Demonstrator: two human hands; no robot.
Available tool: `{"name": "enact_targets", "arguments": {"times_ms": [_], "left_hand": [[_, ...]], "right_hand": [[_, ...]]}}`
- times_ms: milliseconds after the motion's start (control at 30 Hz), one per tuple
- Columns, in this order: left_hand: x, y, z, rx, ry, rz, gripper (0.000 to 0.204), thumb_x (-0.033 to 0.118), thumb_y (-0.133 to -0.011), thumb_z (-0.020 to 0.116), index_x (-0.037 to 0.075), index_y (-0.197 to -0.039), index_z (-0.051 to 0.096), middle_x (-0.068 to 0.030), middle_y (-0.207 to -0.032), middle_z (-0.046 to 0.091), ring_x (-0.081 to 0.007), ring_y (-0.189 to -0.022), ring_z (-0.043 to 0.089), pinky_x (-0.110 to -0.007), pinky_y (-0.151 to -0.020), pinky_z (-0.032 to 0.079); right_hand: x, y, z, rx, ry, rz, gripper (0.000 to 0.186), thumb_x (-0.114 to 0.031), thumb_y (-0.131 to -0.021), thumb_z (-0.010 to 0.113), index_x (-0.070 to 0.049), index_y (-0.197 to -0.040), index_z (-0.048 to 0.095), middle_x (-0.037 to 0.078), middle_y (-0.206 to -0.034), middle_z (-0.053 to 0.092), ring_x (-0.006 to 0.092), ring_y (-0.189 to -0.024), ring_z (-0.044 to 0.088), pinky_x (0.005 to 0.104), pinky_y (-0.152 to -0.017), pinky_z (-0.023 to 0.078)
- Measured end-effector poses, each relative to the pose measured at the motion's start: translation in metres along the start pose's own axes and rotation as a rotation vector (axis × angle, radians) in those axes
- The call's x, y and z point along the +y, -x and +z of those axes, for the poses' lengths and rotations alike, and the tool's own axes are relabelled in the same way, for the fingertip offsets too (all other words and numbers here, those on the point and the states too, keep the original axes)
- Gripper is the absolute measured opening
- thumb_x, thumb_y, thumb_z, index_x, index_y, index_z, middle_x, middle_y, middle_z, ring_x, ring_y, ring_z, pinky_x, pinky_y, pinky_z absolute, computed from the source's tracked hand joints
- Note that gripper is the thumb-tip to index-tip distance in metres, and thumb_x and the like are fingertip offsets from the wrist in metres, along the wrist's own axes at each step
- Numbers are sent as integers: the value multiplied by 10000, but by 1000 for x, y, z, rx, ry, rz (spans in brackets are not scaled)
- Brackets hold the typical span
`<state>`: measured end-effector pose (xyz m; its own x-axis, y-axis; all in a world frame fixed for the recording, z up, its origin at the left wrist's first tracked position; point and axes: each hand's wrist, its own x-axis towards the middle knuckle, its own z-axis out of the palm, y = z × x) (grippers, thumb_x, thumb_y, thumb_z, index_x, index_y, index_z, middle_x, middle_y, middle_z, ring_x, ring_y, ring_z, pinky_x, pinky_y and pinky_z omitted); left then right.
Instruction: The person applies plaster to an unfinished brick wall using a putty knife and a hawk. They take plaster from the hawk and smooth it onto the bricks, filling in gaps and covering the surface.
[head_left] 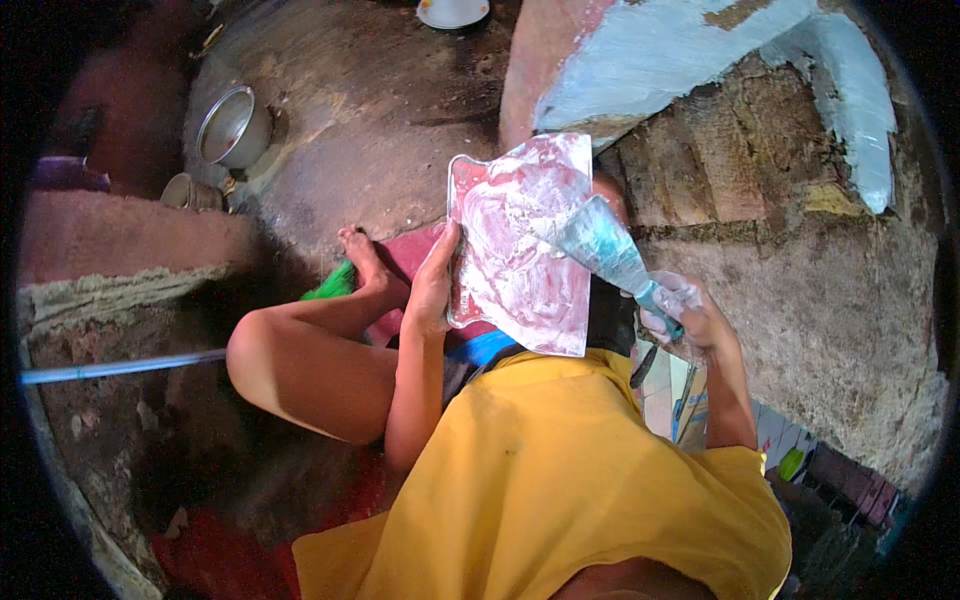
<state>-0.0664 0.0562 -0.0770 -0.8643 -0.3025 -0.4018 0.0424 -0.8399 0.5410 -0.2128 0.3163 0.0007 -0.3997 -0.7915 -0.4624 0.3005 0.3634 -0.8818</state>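
Observation:
My left hand [434, 285] grips the left edge of a flat reddish board [470, 225], which is tilted up over my lap. White paste [525, 285] is smeared across most of its face. In my right hand [692, 310], fingers wrapped round the teal handle, is a putty knife [600, 240]. Its wide blade, streaked with paste, points up and left, with the tip over the board's right part. Whether the blade touches the board I cannot tell. White smudges cover the fingers of my right hand.
Beyond the board rises a rough wall [700, 150] with a pale coated patch [660, 60]. A metal pot [236, 130] and a small cup [190, 193] stand at the far left. A white dish [452, 12] lies at the top. A pale blue pole [125, 367] extends left of my knee.

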Motion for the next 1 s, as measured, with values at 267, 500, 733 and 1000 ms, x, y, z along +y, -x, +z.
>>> {"name": "enact_targets", "arguments": {"times_ms": [267, 500, 733, 1000], "left_hand": [[37, 27, 11, 196, -10, 109, 652, 208, -893, 462, 85, -1381, 48, -54, -1430, 75, -156, -1278, 180, -298, -1043, 167], [46, 33, -14, 150, -37, 159, 577, 251, -912, 418, 86, -1386, 132, -87, -1390, 267, -200, -1217, 358, -327, -1007, 302], [57, 36, -1, 214, 27, 207, 448, 278, -905, 431, 14, -1261, 371, -124, -1191, 493, -226, -1013, 530, -344, -893, 418], [66, 39, -21, 318, -170, 420, 446, 334, -907, 422, 54, -1248, 357, -106, -1139, 498, -237, -997, 529, -383, -832, 457]], "right_hand": [[-12, -54, -22, -135, 221, 130, 226, -239, -843, 537, -34, -885, 623, -17, -556, 519, 31, -416, 409, 193, -344, 303], [-22, -52, -24, -52, 410, 199, 232, -225, -817, 586, -26, -933, 615, 16, -678, 580, 45, -461, 470, 193, -362, 351], [-16, -36, -40, 42, 387, 161, 228, -179, -853, 544, -54, -1034, 600, 20, -739, 585, 59, -556, 506, 213, -460, 421], [-44, -40, 22, 355, 914, -493, 298, -40, -767, 564, -57, -1063, 591, 87, -857, 598, 212, -767, 567, 297, -692, 431]]}}
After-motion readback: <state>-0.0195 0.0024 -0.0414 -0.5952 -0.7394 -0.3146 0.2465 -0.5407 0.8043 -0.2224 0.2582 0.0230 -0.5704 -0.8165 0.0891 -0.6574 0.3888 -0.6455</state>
